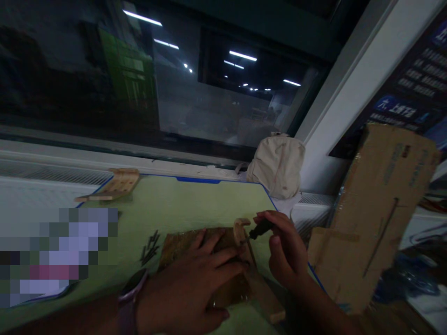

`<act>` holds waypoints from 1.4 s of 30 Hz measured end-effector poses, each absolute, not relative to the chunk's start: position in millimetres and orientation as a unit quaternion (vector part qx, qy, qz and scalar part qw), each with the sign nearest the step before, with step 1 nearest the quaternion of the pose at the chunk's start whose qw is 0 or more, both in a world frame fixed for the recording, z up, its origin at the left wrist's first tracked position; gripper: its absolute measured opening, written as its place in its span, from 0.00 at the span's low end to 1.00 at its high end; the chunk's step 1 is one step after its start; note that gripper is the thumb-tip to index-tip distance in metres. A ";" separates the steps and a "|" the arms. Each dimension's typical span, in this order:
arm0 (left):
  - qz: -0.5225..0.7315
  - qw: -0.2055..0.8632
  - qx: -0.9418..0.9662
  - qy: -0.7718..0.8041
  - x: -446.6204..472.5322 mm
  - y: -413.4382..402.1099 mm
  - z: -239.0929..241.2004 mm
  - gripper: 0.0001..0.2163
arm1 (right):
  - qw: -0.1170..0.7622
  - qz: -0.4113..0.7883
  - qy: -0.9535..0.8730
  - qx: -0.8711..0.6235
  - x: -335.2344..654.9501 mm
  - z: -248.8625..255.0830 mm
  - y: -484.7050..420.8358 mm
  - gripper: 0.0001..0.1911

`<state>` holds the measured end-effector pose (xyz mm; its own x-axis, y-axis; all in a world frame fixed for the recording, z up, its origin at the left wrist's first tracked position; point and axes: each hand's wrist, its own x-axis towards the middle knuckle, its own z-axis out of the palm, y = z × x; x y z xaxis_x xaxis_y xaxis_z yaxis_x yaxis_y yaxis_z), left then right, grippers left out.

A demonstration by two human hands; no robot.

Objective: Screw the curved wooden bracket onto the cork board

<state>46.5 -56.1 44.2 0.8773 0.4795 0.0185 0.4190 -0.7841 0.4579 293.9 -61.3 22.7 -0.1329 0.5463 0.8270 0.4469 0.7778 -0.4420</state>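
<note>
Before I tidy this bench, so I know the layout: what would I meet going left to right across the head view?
Slatted wooden piece → cluster of small dark pins → left hand → right hand gripping a dark-handled tool → cardboard box

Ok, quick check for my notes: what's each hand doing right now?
Left hand: open, spread flat on a rough wooden board.
Right hand: closed, holding a small dark-handled tool.

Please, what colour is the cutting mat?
The cutting mat is pale green with a blue edge, as the head view shows.
</note>
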 end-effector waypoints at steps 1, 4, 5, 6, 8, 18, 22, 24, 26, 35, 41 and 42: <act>0.066 0.224 0.942 0.240 46.6 -56.1 44.3 0.37 | 0.568 0.047 -0.753 -0.328 292.9 23.3 -61.8 0.20; 0.063 0.226 0.941 0.243 46.5 -56.0 44.9 0.38 | 0.589 0.064 -0.741 -0.316 288.9 26.8 -60.8 0.22; 0.060 0.228 0.941 0.243 46.5 -55.9 45.3 0.39 | 0.604 0.070 -0.730 -0.311 287.7 28.0 -59.7 0.21; 0.055 0.230 0.941 0.242 46.4 -55.9 45.6 0.39 | 0.619 0.077 -0.719 -0.305 286.8 29.1 -58.5 0.21; 0.047 0.234 0.940 0.242 46.3 -55.8 46.2 0.40 | 0.647 0.078 -0.699 -0.295 286.5 30.1 -55.9 0.21; 0.060 0.235 0.941 0.236 45.3 -54.7 40.7 0.38 | 0.616 0.065 -0.721 -0.310 289.3 23.9 -58.9 0.18; 0.057 0.232 0.941 0.240 45.3 -54.9 43.3 0.38 | 0.634 0.080 -0.708 -0.301 286.3 26.5 -57.2 0.18; 0.055 0.233 0.941 0.240 45.8 -54.6 45.3 0.39 | 0.649 0.061 -0.694 -0.307 287.5 27.7 -54.4 0.19; 0.054 0.233 0.941 0.238 46.4 -54.3 46.4 0.38 | 0.650 0.033 -0.693 -0.310 289.9 27.7 -52.1 0.19; 0.057 0.219 0.944 0.240 46.6 -56.9 46.7 0.38 | 0.599 0.051 -0.732 -0.322 290.2 24.3 -58.6 0.21; 0.048 0.227 0.943 0.240 47.6 -54.6 48.6 0.39 | 0.650 0.051 -0.691 -0.312 288.0 28.3 -54.0 0.20; 0.049 0.231 0.942 0.239 47.4 -54.4 48.6 0.39 | 0.653 0.038 -0.686 -0.319 288.8 28.6 -53.0 0.20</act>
<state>47.4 -54.4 48.6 0.8808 0.4732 -0.0185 0.4283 -0.7792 0.4577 288.8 -53.0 28.6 0.0567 0.4869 0.8716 0.3871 0.7940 -0.4688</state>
